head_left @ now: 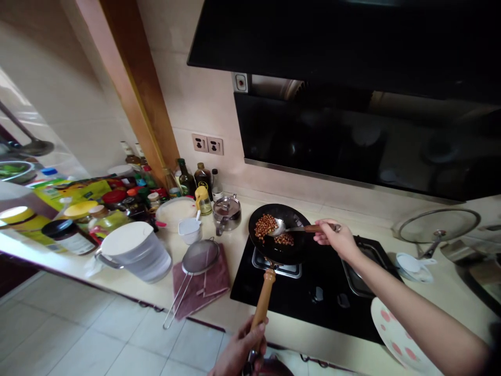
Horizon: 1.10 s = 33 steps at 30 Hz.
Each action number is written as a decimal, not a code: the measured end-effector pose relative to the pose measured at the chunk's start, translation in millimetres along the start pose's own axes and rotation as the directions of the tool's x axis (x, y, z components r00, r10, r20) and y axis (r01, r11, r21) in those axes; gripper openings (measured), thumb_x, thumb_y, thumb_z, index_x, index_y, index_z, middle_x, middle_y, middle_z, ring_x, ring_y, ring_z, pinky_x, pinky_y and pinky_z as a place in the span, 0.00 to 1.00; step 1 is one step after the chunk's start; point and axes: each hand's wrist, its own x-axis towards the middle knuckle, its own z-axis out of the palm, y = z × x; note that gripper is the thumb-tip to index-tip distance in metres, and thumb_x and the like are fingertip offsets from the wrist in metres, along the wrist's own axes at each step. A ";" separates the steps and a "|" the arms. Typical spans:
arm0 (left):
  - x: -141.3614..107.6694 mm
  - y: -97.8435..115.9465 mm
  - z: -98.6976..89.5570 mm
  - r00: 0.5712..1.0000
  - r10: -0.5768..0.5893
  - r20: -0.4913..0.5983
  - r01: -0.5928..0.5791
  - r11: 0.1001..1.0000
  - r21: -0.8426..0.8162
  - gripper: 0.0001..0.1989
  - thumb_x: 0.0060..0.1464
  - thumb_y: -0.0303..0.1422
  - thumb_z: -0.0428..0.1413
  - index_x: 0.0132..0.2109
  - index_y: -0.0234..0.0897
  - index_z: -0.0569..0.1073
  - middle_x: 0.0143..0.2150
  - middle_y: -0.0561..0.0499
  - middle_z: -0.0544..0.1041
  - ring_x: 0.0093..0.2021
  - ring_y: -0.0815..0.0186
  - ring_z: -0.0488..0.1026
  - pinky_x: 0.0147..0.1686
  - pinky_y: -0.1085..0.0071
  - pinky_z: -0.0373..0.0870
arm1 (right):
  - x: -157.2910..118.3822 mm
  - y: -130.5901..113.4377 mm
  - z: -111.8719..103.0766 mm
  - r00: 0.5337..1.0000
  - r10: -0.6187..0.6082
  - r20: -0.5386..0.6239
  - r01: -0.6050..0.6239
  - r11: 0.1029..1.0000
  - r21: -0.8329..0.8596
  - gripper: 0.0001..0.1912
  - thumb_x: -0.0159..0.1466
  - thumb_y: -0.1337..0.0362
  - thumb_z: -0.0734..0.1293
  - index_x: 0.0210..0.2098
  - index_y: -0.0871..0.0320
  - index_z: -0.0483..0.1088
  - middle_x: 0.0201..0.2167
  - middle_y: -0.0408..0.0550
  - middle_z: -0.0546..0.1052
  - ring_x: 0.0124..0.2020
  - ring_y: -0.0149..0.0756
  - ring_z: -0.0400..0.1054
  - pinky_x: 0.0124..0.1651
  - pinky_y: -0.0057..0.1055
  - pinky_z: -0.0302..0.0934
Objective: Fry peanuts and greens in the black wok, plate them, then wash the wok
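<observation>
My left hand [243, 342] is wrapped round the wooden handle [264, 297] of a black wok [298, 245]. The wok sits over the left burner, with its handle toward me. Reddish-brown peanuts [266, 225] lie in it in two heaps, with a dark gloss at the bottom. My right hand [332, 236] comes in from the right and grips the wooden handle of a metal cooking spoon [295, 229]. The head of the spoon rests among the peanuts; whether it has holes I cannot make out.
Left of the black stove [324, 308], a wire strainer [201, 256] lies on a folded mauve cloth [219, 279]. Beyond are a steel oil pot [227, 211], a water pitcher [136, 250], bottles and jars. On the right are a spotted plate [391, 318] and a glass lid [438, 225]. A black hood [332, 47] overhangs.
</observation>
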 end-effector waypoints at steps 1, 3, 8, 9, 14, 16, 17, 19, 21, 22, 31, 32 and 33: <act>-0.7 0.1 0.5 1.000 0.006 0.001 -0.006 1.000 -0.005 0.30 0.44 0.52 0.61 0.48 0.36 0.66 0.22 0.57 0.70 0.14 0.75 0.62 0.13 0.77 0.52 | -0.1 -6.4 -9.7 0.999 -0.030 0.011 0.031 0.998 -0.057 0.10 0.57 0.61 0.68 0.35 0.61 0.73 0.21 0.48 0.78 0.22 0.35 0.75 0.24 0.25 0.70; -1.7 -0.5 1.1 1.000 0.028 0.003 -0.028 0.999 -0.021 0.30 0.45 0.52 0.61 0.48 0.35 0.66 0.23 0.56 0.71 0.14 0.75 0.61 0.13 0.77 0.51 | -1.0 -19.2 -32.7 0.995 -0.093 0.030 0.097 0.973 -0.209 0.10 0.57 0.60 0.69 0.34 0.60 0.74 0.22 0.48 0.78 0.23 0.36 0.75 0.23 0.25 0.70; -2.2 -2.8 1.7 0.999 0.035 -0.014 -0.035 0.998 -0.049 0.30 0.45 0.51 0.61 0.48 0.35 0.67 0.23 0.56 0.71 0.14 0.76 0.60 0.13 0.77 0.48 | 2.7 -10.2 -51.4 0.996 -0.073 -0.042 0.060 0.965 -0.255 0.08 0.57 0.61 0.68 0.33 0.60 0.73 0.19 0.48 0.77 0.20 0.37 0.74 0.19 0.26 0.68; -2.0 -2.8 1.6 0.999 0.031 -0.018 -0.032 0.998 -0.048 0.30 0.45 0.51 0.61 0.48 0.35 0.67 0.23 0.56 0.71 0.14 0.76 0.61 0.13 0.77 0.47 | 4.5 -0.5 -44.7 0.997 -0.051 -0.062 0.039 0.981 -0.188 0.09 0.57 0.61 0.68 0.33 0.60 0.73 0.18 0.47 0.77 0.19 0.37 0.74 0.19 0.26 0.68; -1.5 -0.5 1.3 0.999 0.022 -0.035 -0.023 0.999 -0.023 0.31 0.44 0.52 0.61 0.48 0.35 0.66 0.22 0.57 0.70 0.14 0.76 0.61 0.13 0.78 0.47 | 2.7 32.4 -9.0 0.998 -0.053 -0.021 0.052 0.999 -0.015 0.13 0.58 0.57 0.67 0.37 0.62 0.73 0.21 0.48 0.77 0.23 0.37 0.75 0.26 0.29 0.72; -2.3 0.5 1.6 0.999 0.024 -0.035 -0.025 1.000 -0.011 0.31 0.44 0.52 0.61 0.48 0.35 0.67 0.22 0.56 0.70 0.14 0.76 0.61 0.13 0.78 0.47 | -4.4 27.2 -10.2 0.990 -0.121 0.079 0.126 0.989 -0.076 0.14 0.59 0.56 0.67 0.38 0.61 0.74 0.25 0.49 0.78 0.26 0.38 0.76 0.29 0.31 0.72; -2.8 0.7 1.8 0.999 0.028 -0.038 -0.028 1.000 -0.006 0.31 0.44 0.52 0.61 0.47 0.35 0.67 0.23 0.56 0.70 0.14 0.76 0.61 0.13 0.78 0.46 | -8.2 22.4 -13.6 0.975 -0.180 0.132 0.198 0.970 -0.142 0.14 0.60 0.56 0.66 0.39 0.60 0.74 0.27 0.49 0.79 0.27 0.38 0.76 0.31 0.31 0.72; -3.3 0.4 1.8 0.999 0.033 -0.043 -0.033 0.999 0.002 0.31 0.43 0.53 0.61 0.47 0.34 0.68 0.23 0.55 0.71 0.14 0.76 0.61 0.13 0.77 0.46 | -13.6 14.6 -20.0 0.908 -0.345 0.236 0.407 0.857 -0.315 0.12 0.63 0.56 0.64 0.40 0.57 0.74 0.32 0.48 0.79 0.30 0.37 0.76 0.35 0.32 0.71; -2.9 -0.8 1.6 0.998 0.040 -0.058 -0.040 0.999 -0.005 0.32 0.43 0.53 0.61 0.47 0.34 0.68 0.23 0.55 0.70 0.14 0.75 0.61 0.13 0.77 0.45 | -15.5 15.1 -20.2 0.790 -0.511 0.340 0.613 0.642 -0.460 0.11 0.64 0.60 0.62 0.41 0.55 0.74 0.36 0.48 0.79 0.34 0.37 0.75 0.39 0.34 0.70; -2.6 -1.4 1.5 0.997 0.046 -0.063 -0.047 0.999 -0.012 0.32 0.43 0.53 0.61 0.47 0.34 0.68 0.22 0.56 0.70 0.13 0.75 0.61 0.13 0.77 0.45 | -15.6 19.1 -17.1 0.719 -0.569 0.398 0.690 0.522 -0.501 0.11 0.65 0.62 0.61 0.42 0.54 0.74 0.37 0.48 0.78 0.34 0.37 0.74 0.40 0.34 0.69; -3.4 1.4 5.1 0.997 0.033 -0.071 -0.033 0.999 0.005 0.32 0.43 0.52 0.61 0.49 0.34 0.67 0.22 0.57 0.70 0.14 0.76 0.60 0.12 0.78 0.48 | -72.3 27.9 -12.5 0.350 -0.534 0.769 0.922 0.049 -0.385 0.12 0.65 0.69 0.60 0.45 0.53 0.72 0.39 0.48 0.75 0.36 0.33 0.73 0.38 0.28 0.68; -3.7 1.9 5.6 0.997 0.034 -0.072 -0.033 0.999 0.008 0.32 0.43 0.52 0.61 0.49 0.34 0.67 0.22 0.57 0.69 0.14 0.76 0.60 0.12 0.78 0.48 | -85.0 15.9 -22.0 0.357 -0.505 0.786 0.920 0.044 -0.389 0.13 0.65 0.69 0.60 0.45 0.52 0.72 0.39 0.48 0.75 0.35 0.32 0.73 0.38 0.27 0.68; -3.8 2.4 5.9 0.997 0.030 -0.071 -0.029 1.000 0.011 0.32 0.43 0.52 0.61 0.48 0.34 0.67 0.22 0.57 0.70 0.14 0.76 0.61 0.12 0.78 0.48 | -97.8 3.0 -32.1 0.365 -0.483 0.796 0.917 0.038 -0.398 0.13 0.66 0.68 0.59 0.45 0.52 0.72 0.39 0.47 0.76 0.34 0.32 0.72 0.37 0.27 0.67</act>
